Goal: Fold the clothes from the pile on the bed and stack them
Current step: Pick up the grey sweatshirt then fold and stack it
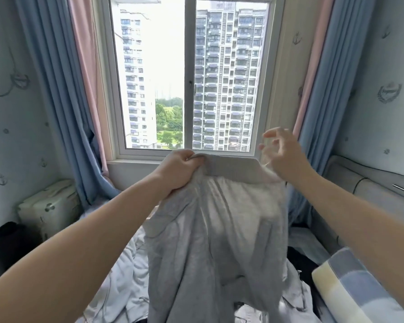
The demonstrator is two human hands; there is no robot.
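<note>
A light grey garment [215, 241] with a ribbed band along its top hangs in the air in front of the window. My left hand [180, 170] grips the left end of that band in a fist. My right hand [282, 152] hovers at the band's right end, blurred, with its fingers spread and loosely curved, holding nothing. The garment's lower part drops onto the pile of pale and dark clothes [126, 283] on the bed below.
A checked blue and cream pillow [350, 285] lies at the lower right by the padded headboard [369, 190]. Dark clothing [301, 262] sits beside it. A pale suitcase [49, 206] and a black bag [7, 241] stand at the left. Curtains [63, 89] frame the window.
</note>
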